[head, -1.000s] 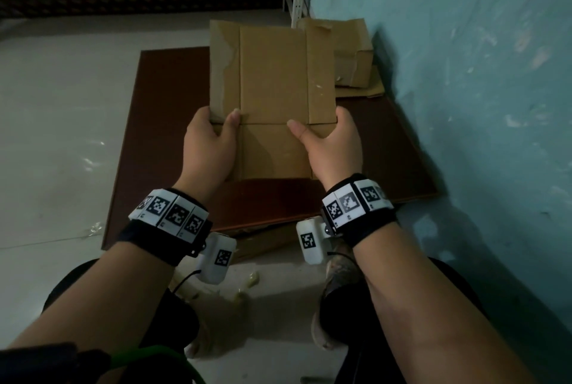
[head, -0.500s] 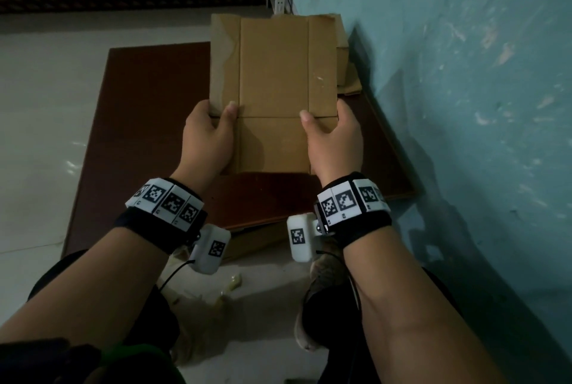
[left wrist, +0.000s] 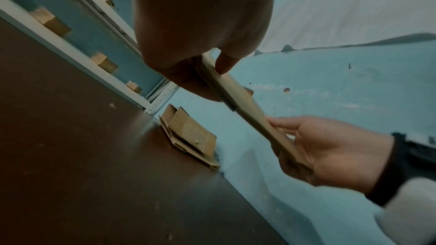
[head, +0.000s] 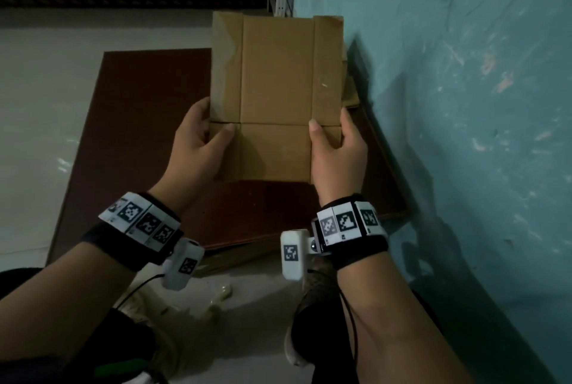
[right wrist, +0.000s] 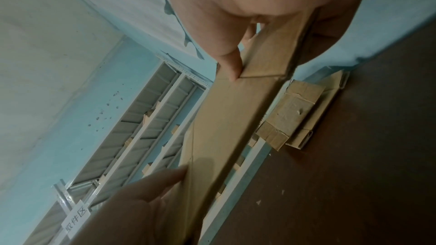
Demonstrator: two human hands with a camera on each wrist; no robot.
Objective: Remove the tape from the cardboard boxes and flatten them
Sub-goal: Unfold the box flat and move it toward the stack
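I hold a flattened brown cardboard box (head: 277,74) in the air above a dark brown board (head: 148,123). My left hand (head: 198,139) grips its lower left edge, thumb on top near the crease. My right hand (head: 335,151) grips the lower right edge, thumb on top too. The left wrist view shows the held cardboard (left wrist: 238,103) edge-on between thumb and fingers, with my right hand (left wrist: 330,148) at its far end. In the right wrist view the cardboard (right wrist: 235,111) runs from my right thumb (right wrist: 231,62) down to my left hand (right wrist: 141,198).
A small pile of cardboard boxes (right wrist: 295,111) lies on the board against the teal wall (head: 464,104), mostly hidden behind the held box in the head view. White metal shelving (right wrist: 151,118) stands at the far corner. Pale floor (head: 46,89) lies to the left.
Both hands have carried the flattened box slightly forward and right, towards the wall corner, so it now hides the pile behind it. Both grips hold as before.
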